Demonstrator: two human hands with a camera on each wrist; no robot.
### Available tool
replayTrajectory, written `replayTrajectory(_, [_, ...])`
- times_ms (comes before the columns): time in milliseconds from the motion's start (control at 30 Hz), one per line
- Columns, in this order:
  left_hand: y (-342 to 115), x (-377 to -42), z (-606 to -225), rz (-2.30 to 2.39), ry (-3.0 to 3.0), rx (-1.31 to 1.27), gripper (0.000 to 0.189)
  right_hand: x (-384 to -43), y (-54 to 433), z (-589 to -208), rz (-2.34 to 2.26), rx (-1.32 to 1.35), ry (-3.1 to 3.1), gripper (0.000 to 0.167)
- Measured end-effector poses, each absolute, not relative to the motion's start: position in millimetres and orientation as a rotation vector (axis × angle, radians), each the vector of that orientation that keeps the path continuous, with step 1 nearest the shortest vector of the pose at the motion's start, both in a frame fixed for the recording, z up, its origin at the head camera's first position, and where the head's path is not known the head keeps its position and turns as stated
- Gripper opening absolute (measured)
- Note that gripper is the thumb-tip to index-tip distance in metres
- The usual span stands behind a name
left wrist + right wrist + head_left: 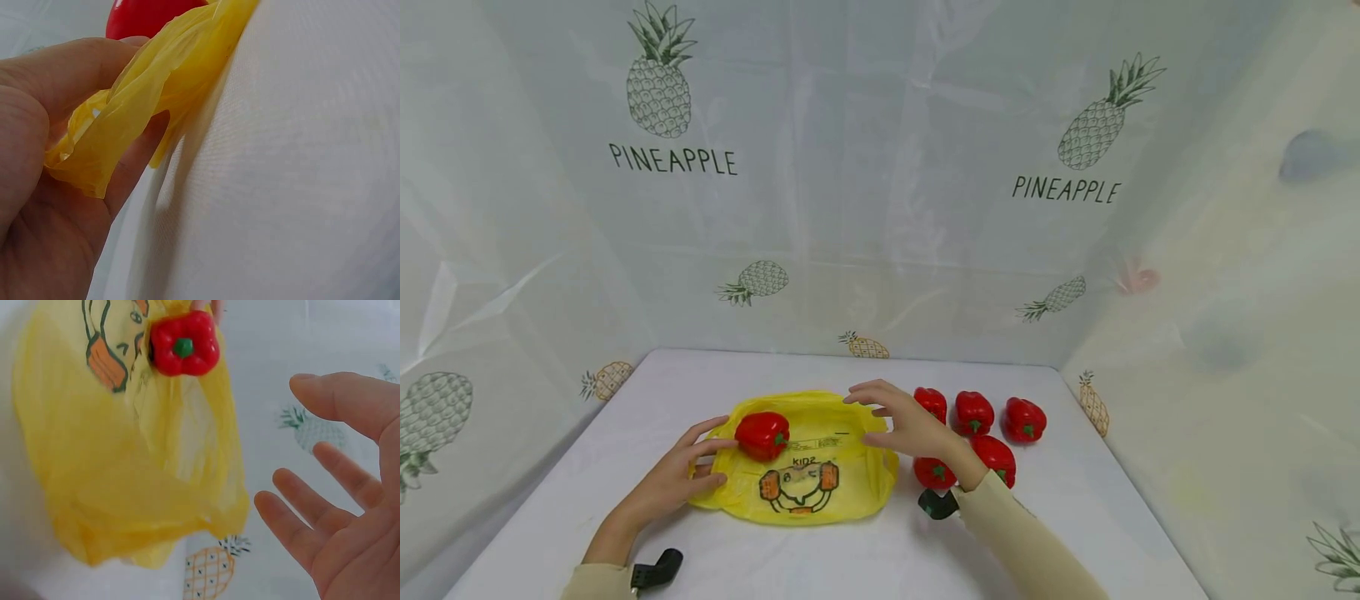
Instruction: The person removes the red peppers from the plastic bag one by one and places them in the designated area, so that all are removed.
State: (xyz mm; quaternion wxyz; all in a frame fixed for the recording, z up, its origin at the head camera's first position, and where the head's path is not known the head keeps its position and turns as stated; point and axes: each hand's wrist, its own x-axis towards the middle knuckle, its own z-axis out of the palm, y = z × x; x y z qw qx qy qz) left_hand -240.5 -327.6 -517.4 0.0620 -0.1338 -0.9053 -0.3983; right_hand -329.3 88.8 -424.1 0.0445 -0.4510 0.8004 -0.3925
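A yellow plastic bag [823, 425] printed with a cartoon and "KIDZ" lies spread on the table. On its left part sits a red bell pepper [762, 436], its green stem facing right. My left hand [673, 479] holds the bag's left edge. In the left wrist view, yellow plastic [140, 94] bunches between its digits, one fingertip close by the pepper. My right hand [906, 421] hovers over the bag's right edge with spread fingers. The right wrist view has that hand [340, 512] holding nothing, apart from the bag.
Several more red bell peppers [973, 412] stand grouped on the table right of the bag, partly behind my right forearm. The white table [760, 567] is enclosed by a translucent pineapple-print curtain [865, 208] at its back and sides.
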Motion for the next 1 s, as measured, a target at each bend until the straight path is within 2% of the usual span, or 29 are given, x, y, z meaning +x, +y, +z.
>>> replayTrajectory(1000, [-328,-244,-519,-1.211,-2.756,-0.388,0.044,-336,6,-450,-1.045,-1.527,2.403,0.061])
